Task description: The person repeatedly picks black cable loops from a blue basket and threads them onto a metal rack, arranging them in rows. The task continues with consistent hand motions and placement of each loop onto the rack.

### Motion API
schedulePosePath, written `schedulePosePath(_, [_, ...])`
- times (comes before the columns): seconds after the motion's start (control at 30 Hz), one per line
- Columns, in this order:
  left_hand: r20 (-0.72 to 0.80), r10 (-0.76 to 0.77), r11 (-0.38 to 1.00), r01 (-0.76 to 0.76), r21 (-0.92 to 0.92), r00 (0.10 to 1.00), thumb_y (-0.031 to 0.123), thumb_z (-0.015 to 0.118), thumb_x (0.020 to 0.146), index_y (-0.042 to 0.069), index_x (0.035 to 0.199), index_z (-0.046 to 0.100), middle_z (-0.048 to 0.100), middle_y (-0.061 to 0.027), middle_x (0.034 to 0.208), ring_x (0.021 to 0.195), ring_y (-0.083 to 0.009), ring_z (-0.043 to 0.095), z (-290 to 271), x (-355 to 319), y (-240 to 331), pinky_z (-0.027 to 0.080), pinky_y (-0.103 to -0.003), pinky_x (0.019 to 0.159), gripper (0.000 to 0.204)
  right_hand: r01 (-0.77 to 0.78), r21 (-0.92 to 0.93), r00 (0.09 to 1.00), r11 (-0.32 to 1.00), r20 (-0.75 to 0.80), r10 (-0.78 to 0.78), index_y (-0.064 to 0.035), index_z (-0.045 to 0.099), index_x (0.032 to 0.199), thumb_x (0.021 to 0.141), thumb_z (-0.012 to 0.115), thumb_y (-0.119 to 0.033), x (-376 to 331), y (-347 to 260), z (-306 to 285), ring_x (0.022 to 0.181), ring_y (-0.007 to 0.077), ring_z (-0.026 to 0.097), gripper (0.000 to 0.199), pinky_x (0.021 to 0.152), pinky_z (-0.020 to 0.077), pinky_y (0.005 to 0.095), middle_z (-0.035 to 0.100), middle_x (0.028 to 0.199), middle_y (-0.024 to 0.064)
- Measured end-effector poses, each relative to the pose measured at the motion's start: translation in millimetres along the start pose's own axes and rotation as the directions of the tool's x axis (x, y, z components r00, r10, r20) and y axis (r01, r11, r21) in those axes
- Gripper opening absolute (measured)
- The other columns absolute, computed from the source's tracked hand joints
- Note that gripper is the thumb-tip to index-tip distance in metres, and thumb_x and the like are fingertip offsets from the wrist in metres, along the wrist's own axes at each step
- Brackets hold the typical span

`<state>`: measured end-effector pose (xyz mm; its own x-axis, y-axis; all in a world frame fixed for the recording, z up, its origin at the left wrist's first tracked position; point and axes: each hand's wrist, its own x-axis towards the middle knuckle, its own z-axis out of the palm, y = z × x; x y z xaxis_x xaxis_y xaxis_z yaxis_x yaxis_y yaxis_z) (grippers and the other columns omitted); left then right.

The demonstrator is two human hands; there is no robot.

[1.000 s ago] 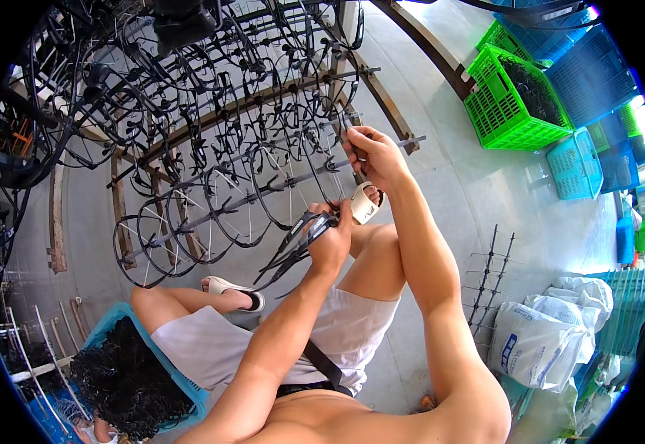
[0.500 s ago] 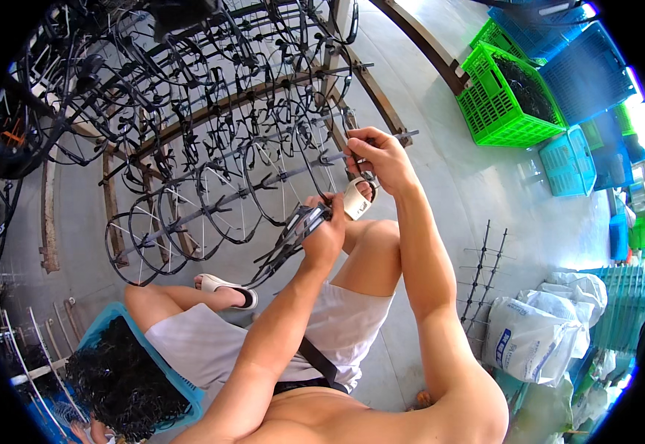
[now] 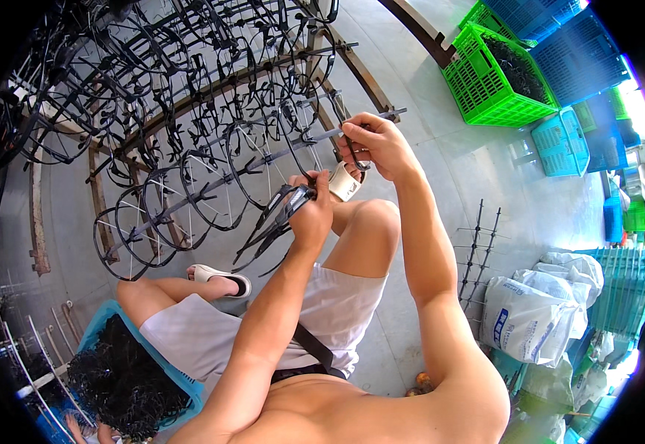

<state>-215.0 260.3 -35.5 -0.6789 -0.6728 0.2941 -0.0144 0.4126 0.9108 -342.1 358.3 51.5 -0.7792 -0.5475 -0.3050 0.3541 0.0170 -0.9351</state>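
A rusty metal rack stands before me, its crossbars (image 3: 230, 175) hung with many curved black plastic pieces (image 3: 202, 180). Some of these look like open hoops. Several similar black strips (image 3: 269, 235) are bunched in my left hand (image 3: 313, 216), with ends trailing down to the left. My right hand (image 3: 384, 150), beside the right end of the nearest crossbar, pinches one thin, curved black piece (image 3: 360, 164) between thumb and fingers. Whether this piece touches the bar, I cannot tell. Both hands are above my bent knee.
A blue crate (image 3: 89, 325) heaped with black pieces (image 3: 126, 377) is at my lower left. Farther right stand a green crate (image 3: 478, 89), a light-blue basket (image 3: 559, 144) and white sacks (image 3: 530, 318). A spiked metal rod frame (image 3: 480, 255) is on my right.
The view has shifted, so the rack and crates appear higher and farther left. Both hands keep their holds; the piece in my right hand now shows more of its curve.
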Motion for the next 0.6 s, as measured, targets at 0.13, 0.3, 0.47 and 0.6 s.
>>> schedulePosePath(0.13, [0.005,0.061,0.997,-0.061,0.048,0.998,0.023,0.066,0.087,0.001,0.080,0.057,0.052,-0.0038,0.067,0.057,-0.0113,0.047,0,-1,-3,0.039,-0.026,0.053,0.025,0.010,0.008,1.000,1.000,-0.026,-0.010,0.0013,0.059,0.095,0.088,0.062,-0.018,-1,-1,3,0.069,0.0148,0.061,0.020,0.063,0.0539,0.0286,0.061,0.080,0.0087])
schedulePosePath(0.3, [0.071,-0.108,0.993,0.111,-0.048,0.992,0.023,0.066,0.087,0.000,0.082,0.058,0.052,-0.0021,0.069,0.060,-0.0111,0.049,2,-13,-16,0.041,-0.025,0.057,0.025,0.018,-0.047,0.997,0.999,-0.074,-0.021,-0.0016,0.059,0.093,0.088,0.063,-0.023,6,-9,14,0.067,0.0126,0.059,0.022,0.061,0.0509,0.0269,0.061,0.079,0.0063])
schedulePosePath(0.47, [0.038,-0.114,0.986,0.118,-0.114,0.993,0.022,0.063,0.089,0.002,0.107,0.047,0.050,-0.0018,0.073,0.063,-0.0129,0.047,-19,-33,10,0.041,-0.027,0.058,0.031,0.157,-0.518,0.956,0.841,-0.135,-0.261,0.0009,0.063,0.086,0.085,0.063,-0.024,-4,-5,13,0.063,0.0100,0.053,0.025,0.057,0.0461,0.0247,0.060,0.071,0.0052])
schedulePosePath(0.6, [0.366,-0.094,0.878,0.250,-0.407,0.926,0.018,0.058,0.092,0.003,0.105,0.048,0.048,0.0021,0.078,0.065,-0.0096,0.045,-61,-79,44,0.040,-0.025,0.059,0.022,0.359,-0.737,0.859,0.573,0.021,-0.511,-0.0034,0.067,0.085,0.079,0.065,-0.017,-46,38,-12,0.074,0.0265,0.060,0.015,0.066,0.0475,0.0344,0.063,0.091,0.0138])
